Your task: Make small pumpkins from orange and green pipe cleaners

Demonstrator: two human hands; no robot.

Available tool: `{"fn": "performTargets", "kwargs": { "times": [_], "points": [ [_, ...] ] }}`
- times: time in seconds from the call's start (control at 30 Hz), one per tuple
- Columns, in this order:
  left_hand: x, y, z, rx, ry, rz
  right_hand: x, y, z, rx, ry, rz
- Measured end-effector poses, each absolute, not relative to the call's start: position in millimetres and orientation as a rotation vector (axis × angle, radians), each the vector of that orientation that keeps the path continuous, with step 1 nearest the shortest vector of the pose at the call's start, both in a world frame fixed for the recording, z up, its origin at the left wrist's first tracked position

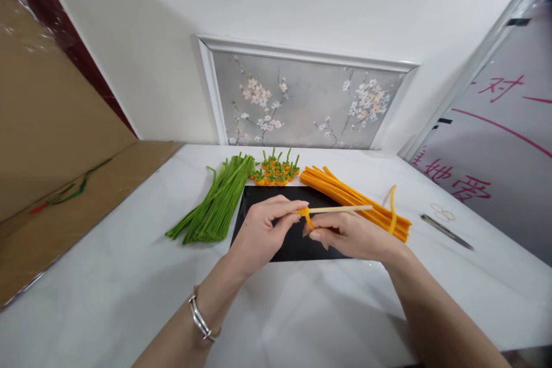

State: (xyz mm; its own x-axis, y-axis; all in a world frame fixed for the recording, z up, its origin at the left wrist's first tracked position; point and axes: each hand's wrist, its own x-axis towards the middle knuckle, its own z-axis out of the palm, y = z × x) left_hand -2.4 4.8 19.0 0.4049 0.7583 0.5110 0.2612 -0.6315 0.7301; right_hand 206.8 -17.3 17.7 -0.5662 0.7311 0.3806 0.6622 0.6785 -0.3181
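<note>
At centre frame, the left hand (261,231) pinches a pale stick (340,209) wound with an orange strip (307,218). The right hand (350,234) grips the strip, its end apparently hidden.

Spanning the lower frame as a white table (284,310), bearing green pipe cleaners (218,207) left of centre, orange flowers (276,173) and a black mat (291,247) centrally, orange pipe cleaners (351,192), a slim tool (448,232) and rubber bands (443,212) rightward.

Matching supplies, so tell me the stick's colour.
The stick is pale beige, best seen in the head view.
</note>
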Motion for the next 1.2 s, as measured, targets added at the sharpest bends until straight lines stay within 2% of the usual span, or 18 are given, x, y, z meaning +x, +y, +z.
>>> {"fn": "performTargets", "kwargs": {
  "times": [0.13,0.43,0.63,0.87,1.0,1.2],
  "points": [
    [-1.8,6.2,17.6,2.163,0.902,1.225,200.3,-25.9,24.7,-1.026,-2.441,0.335],
    [-7.5,11.2,17.0,2.205,1.047,1.177,205.0,-30.4,19.4,-1.195,-2.443,-0.034],
    [-8.9,13.7,16.5,2.227,1.007,1.174,204.7,-34.5,31.4,-1.108,-2.322,-0.328],
    [-8.0,12.8,17.1,2.297,0.906,1.070,207.3,-23.3,39.1,-1.030,-2.179,-0.516],
    [-7.5,12.2,18.8,2.327,0.812,0.982,216.4,-13.1,41.0,-1.059,-2.200,-0.396],
    [-7.7,9.1,21.4,2.192,0.756,0.893,228.3,-1.8,39.6,-1.050,-2.229,0.017]
  ]
}}
